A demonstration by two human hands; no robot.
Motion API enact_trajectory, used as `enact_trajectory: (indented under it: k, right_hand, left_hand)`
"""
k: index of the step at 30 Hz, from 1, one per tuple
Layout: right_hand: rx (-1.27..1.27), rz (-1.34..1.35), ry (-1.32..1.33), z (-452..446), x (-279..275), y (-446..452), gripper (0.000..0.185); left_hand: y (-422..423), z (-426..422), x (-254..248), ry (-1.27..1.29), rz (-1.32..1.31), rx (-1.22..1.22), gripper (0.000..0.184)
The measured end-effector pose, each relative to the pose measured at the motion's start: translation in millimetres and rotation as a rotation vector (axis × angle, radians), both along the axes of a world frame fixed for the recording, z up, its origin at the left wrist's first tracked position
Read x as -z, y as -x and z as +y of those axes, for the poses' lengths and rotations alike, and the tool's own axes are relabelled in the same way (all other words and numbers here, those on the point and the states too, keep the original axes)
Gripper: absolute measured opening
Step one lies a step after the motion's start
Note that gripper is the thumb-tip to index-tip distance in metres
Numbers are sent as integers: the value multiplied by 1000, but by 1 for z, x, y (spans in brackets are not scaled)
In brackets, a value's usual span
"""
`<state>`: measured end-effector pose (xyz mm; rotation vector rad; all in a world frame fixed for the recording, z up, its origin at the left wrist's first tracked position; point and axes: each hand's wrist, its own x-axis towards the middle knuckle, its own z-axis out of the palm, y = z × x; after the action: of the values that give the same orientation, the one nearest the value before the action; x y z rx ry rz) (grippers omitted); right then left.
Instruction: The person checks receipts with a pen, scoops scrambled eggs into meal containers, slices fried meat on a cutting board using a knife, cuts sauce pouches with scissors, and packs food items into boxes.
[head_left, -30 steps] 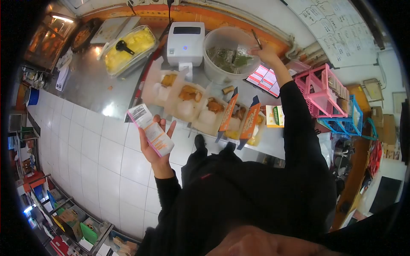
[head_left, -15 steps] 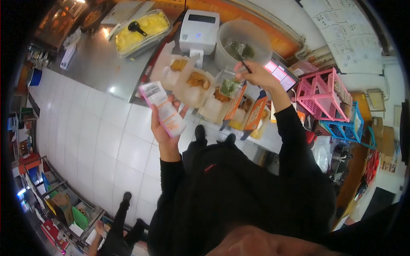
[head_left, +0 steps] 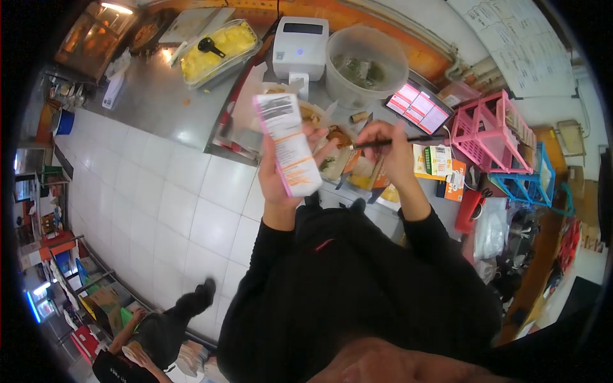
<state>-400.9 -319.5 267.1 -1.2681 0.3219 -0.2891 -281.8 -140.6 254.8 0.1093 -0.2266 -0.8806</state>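
Observation:
My left hand (head_left: 281, 185) holds a long white printed paper (head_left: 290, 147) with a pink edge, above the counter's front edge. To its right, my right hand (head_left: 391, 150) grips a thin black pen-like tool (head_left: 415, 140), its tip pointing left. Beneath and behind both hands, open food boxes stand in a row, partly hidden; brown food (head_left: 338, 136) shows in one. A small green packet (head_left: 329, 167) lies in a box near my left fingers. Behind the boxes is a clear round tub (head_left: 367, 92) with green packets inside.
A white printer (head_left: 300, 48) stands left of the tub, a tablet (head_left: 418, 107) right of it. Further left is a tray of yellow food (head_left: 220, 54). Pink baskets (head_left: 491, 134) and red-handled scissors (head_left: 476, 209) are at right. Another person (head_left: 150, 335) is at lower left.
My right hand has moved from the tub toward my left hand; the green packet it carried now lies in a box. My left hand and paper have shifted right. The other person has come further into view.

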Motion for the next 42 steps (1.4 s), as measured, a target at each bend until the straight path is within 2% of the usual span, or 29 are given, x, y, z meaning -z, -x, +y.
enact_trajectory:
  k: [2, 4, 7, 9, 12, 15, 18, 21, 24, 25, 29, 33, 35, 38, 40, 42]
  right_hand:
    - [43, -81, 12, 29, -42, 16, 41]
    - [28, -120, 257, 49, -69, 22, 28]
    - [48, -160, 553, 55, -73, 29, 8]
    - [96, -150, 727, 55, -79, 32, 10]
    - [231, -170, 850, 56, -73, 32, 10]
    - [176, -115, 907, 48, -77, 42, 11]
    - [255, -145, 788, 41, -69, 49, 11]
    - [227, -85, 807, 38, -74, 61, 12]
    - [271, -76, 808, 26, -75, 79, 13]
    - [220, -116, 809, 25, -78, 82, 14]
    - [336, -71, 896, 9, -76, 96, 12]
    - [310, -53, 806, -22, -80, 125, 8]
    - [413, -66, 718, -52, -84, 150, 5]
    - [425, -238, 760, -135, -72, 212, 23]
    - [655, -215, 813, -182, -76, 251, 30]
    - [965, 61, 837, -247, -63, 298, 30]
  left_hand:
    - [11, -12, -14, 6, -46, 58, 53]
    - [18, -21, -24, 89, -94, 127, 59]
    - [28, -33, -30, 101, -175, 168, 62]
    - [32, -39, -32, 86, -195, 189, 63]
    - [39, -47, -37, 105, -212, 222, 63]
    - [41, -53, -39, 96, -168, 255, 63]
    - [44, -62, -41, 156, -105, 299, 64]
    - [47, -70, -39, 96, -51, 322, 63]
    - [55, -85, -42, 172, -26, 359, 62]
    - [59, -90, -42, 170, -39, 371, 62]
    - [79, -118, -42, 178, -84, 431, 61]
    - [107, -153, -48, 147, -71, 479, 61]
    - [123, -172, -50, 147, -32, 511, 61]
    - [149, -206, -41, 136, -33, 520, 60]
    - [166, -225, -39, 29, -56, 506, 53]
    - [183, -248, -25, -158, -161, 424, 53]
